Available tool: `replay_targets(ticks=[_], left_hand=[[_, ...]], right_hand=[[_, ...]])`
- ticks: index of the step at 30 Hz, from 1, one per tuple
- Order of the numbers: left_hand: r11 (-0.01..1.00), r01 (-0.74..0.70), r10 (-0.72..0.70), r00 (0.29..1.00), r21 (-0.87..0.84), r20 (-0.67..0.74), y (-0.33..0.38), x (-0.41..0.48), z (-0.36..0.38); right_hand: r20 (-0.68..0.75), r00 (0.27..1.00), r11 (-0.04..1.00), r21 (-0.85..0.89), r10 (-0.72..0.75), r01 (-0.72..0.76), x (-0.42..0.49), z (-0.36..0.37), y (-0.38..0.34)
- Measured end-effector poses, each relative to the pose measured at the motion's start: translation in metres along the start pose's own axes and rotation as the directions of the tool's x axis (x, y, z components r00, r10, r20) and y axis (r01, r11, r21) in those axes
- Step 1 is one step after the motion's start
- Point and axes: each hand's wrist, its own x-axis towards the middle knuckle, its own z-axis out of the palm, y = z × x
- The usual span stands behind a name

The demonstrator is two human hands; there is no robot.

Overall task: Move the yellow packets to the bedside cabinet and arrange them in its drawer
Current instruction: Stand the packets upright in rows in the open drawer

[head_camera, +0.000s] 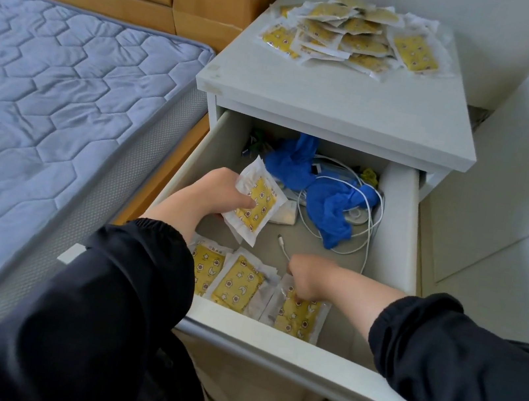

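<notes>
Yellow packets point(352, 34) lie in a loose heap on top of the bedside cabinet point(340, 108), behind the open drawer point(268, 343). Inside the drawer, along its front wall, three more lie flat side by side: the left packet point(203, 268), partly hidden by a dark sleeve point(125, 282), the middle packet point(238, 282) and the right packet point(298, 315).

The left hand point(219, 193) is in the left middle part of the drawer. It grips a tilted packet point(257, 204), with the thumb on its yellow face and the other fingers behind it. The right hand point(308, 278) is near the drawer's front wall, its fingers curled downward with the tips on the right packet. I cannot tell whether it pinches the packet or only presses it.

At the back of the drawer there is a crumpled blue cloth point(328, 203), and a white cable point(373, 217) is coiled under and around it. To the left of the drawer stands a bed with a blue quilted mattress point(50, 79).
</notes>
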Motion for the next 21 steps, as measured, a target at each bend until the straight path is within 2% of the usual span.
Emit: replay_targets(ticks=[4,6,7,8,9,10,11,12,14,16,21], left_hand=[[1.000,0.015,-0.014,0.998,-0.005,0.057,-0.002,0.001,-0.001],[0.999,0.013,-0.011,0.997,-0.030,0.077,-0.002,0.001,-0.002],[0.999,0.010,-0.006,0.996,-0.043,0.089,-0.002,0.001,-0.002],[0.999,0.001,0.004,0.995,-0.053,0.103,-0.001,0.001,-0.002],[0.998,-0.009,0.016,0.993,-0.057,0.120,0.000,0.000,-0.002],[0.998,-0.025,0.033,0.989,-0.060,0.145,0.002,-0.001,-0.002],[0.997,-0.041,0.052,0.982,-0.062,0.180,0.003,-0.003,-0.001],[0.996,-0.063,0.075,0.972,-0.062,0.222,0.004,-0.005,0.000],[0.992,-0.106,0.122,0.945,-0.071,0.303,0.008,-0.008,0.003],[0.987,-0.135,0.158,0.919,-0.090,0.362,0.014,-0.011,0.005],[0.980,-0.193,0.194,0.879,-0.046,0.435,0.023,-0.017,0.009]], right_hand=[[-0.036,0.997,0.998,-0.023,-0.067,0.066,0.000,0.001,-0.004],[-0.034,0.999,0.999,0.048,-0.007,0.008,0.000,-0.008,-0.003],[-0.085,0.994,0.991,0.123,0.068,-0.057,0.001,-0.013,0.002],[-0.201,0.968,0.968,0.230,0.149,-0.102,0.001,-0.020,0.009],[-0.351,0.906,0.928,0.358,0.237,-0.104,0.001,-0.028,0.018],[-0.479,0.816,0.867,0.495,0.323,-0.053,-0.001,-0.035,0.027],[-0.545,0.738,0.782,0.622,0.398,0.038,-0.003,-0.041,0.034],[-0.553,0.713,0.685,0.715,0.432,0.139,-0.006,-0.047,0.039],[-0.478,0.797,0.539,0.809,0.370,0.236,-0.012,-0.052,0.041],[-0.394,0.887,0.520,0.824,0.242,0.224,-0.013,-0.052,0.035],[-0.354,0.917,0.446,0.861,0.182,0.244,-0.016,-0.054,0.036]])
